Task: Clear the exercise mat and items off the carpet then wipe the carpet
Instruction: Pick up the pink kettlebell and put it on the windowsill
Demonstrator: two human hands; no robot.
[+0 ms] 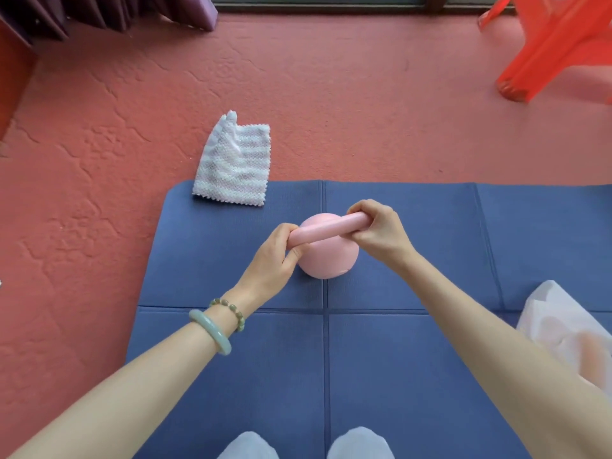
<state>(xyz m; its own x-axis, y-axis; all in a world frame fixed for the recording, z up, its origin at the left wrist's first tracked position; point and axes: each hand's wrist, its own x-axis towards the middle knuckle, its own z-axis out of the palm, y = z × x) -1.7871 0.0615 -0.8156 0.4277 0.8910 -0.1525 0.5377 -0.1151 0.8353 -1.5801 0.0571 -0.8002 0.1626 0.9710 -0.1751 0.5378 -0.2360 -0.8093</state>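
A: Where do edges lie?
B: Blue folding exercise mat (397, 359) on red carpet (99, 193); open carpet beyond.
A: And the hands?
B: Left hand (275, 256) and right hand (377, 230) grip pink kettlebell (331, 256) handle, mid-mat.

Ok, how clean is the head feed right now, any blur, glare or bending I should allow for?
Head view: soft even daylight, no harsh glare; faint shadow under the pink kettlebell. Wide-angle bending curves the blue mat edges and stretches the forearms. Both hands, left and right, are sharp on the handle. The white bag and red chair near the edges look softer.
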